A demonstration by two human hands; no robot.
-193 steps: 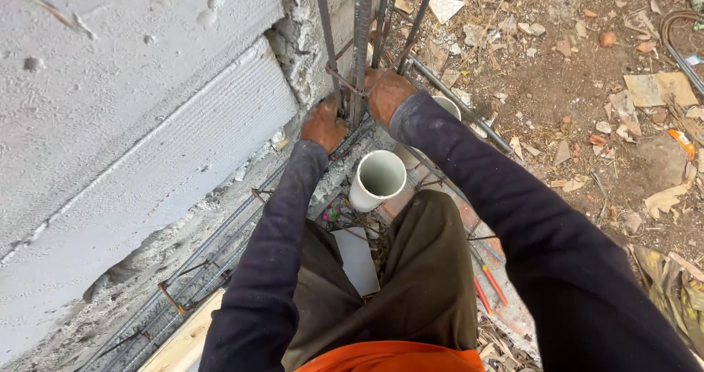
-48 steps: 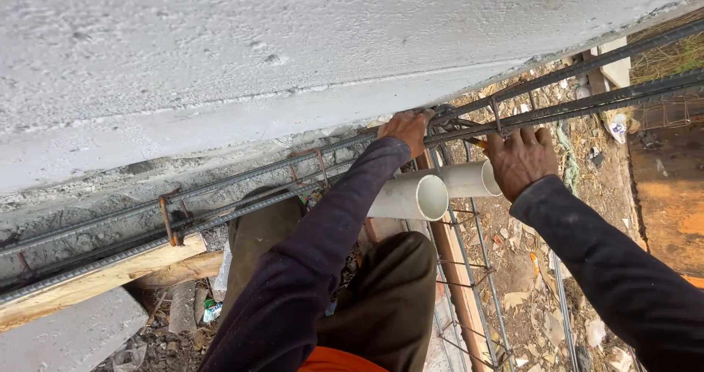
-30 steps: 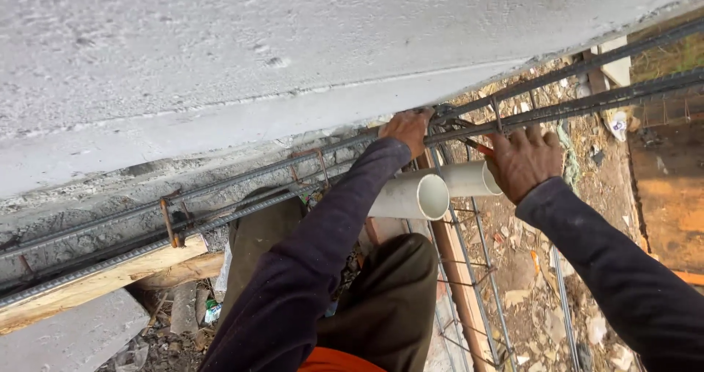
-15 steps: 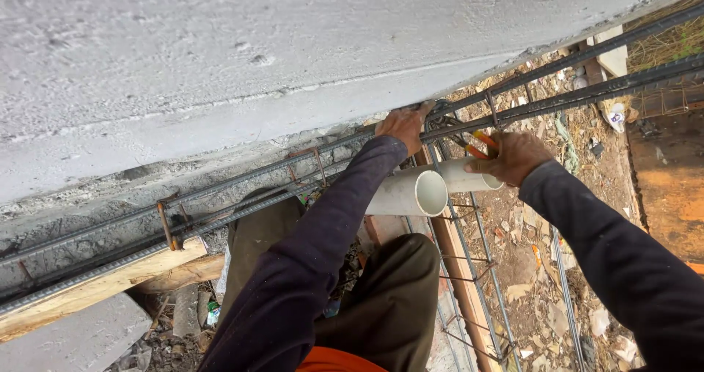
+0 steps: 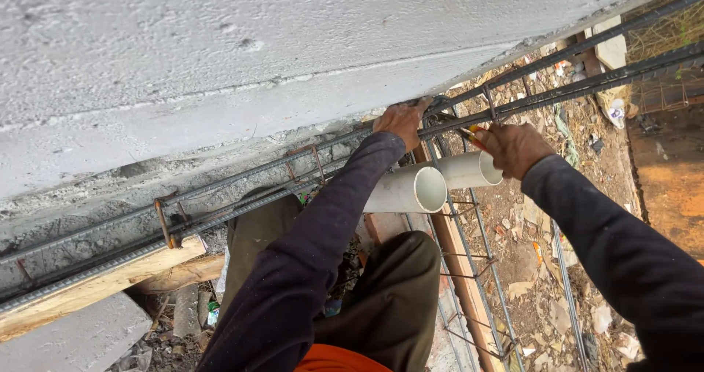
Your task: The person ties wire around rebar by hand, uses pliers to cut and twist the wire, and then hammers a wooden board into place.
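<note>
My left hand point(image 5: 400, 123) grips the rebar cage point(image 5: 513, 101) where it runs along the concrete block wall point(image 5: 257, 64), fingers curled over a bar. My right hand point(image 5: 513, 149) closes around red-handled pliers point(image 5: 469, 135), above two white PVC pipes point(image 5: 411, 190).

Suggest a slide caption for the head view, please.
Left hand grips rebar by a concrete wall; right hand holds pliers.

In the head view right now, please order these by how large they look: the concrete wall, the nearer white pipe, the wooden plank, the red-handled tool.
1. concrete wall
2. wooden plank
3. nearer white pipe; it is closer to the camera, so this order is unsure
4. red-handled tool, mostly hidden in the right hand
</note>
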